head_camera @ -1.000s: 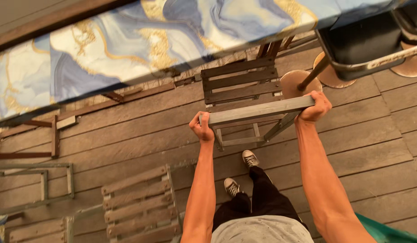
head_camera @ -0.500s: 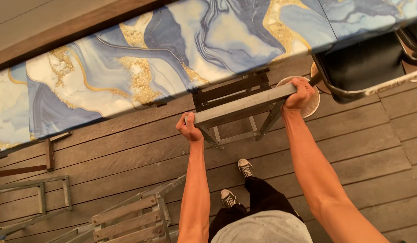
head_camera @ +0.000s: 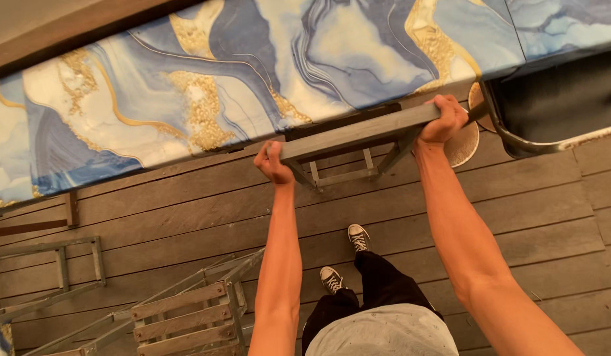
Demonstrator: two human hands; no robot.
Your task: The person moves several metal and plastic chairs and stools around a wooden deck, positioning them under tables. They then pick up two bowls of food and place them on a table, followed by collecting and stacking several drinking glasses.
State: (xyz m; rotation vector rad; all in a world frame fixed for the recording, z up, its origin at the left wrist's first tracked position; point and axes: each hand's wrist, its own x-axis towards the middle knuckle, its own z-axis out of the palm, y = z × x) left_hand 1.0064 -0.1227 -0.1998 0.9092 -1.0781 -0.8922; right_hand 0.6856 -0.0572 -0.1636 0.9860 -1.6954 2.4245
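Both hands clamp the grey wooden chair's top rail, left hand (head_camera: 274,163) and right hand (head_camera: 445,120) at its ends, chair (head_camera: 355,142) half tucked under the blue marbled bench (head_camera: 206,86). Keep the rail level and both grips even (legs sit close to the black seat (head_camera: 556,105)); steer straight over the deck boards (head_camera: 187,217).

head camera, looking steeply down, arm's-length view

Under me runs a floor (head_camera: 187,217) of weathered grey-brown wooden planks, lit warm and even. Ahead stretches a long tabletop (head_camera: 206,86) in blue, white and gold marble swirls — its far edge meets a plain brown wall (head_camera: 55,26). To the right sits a dark-seated metal chair (head_camera: 556,105); near left, slatted wooden folding chairs (head_camera: 180,316) lie stacked.
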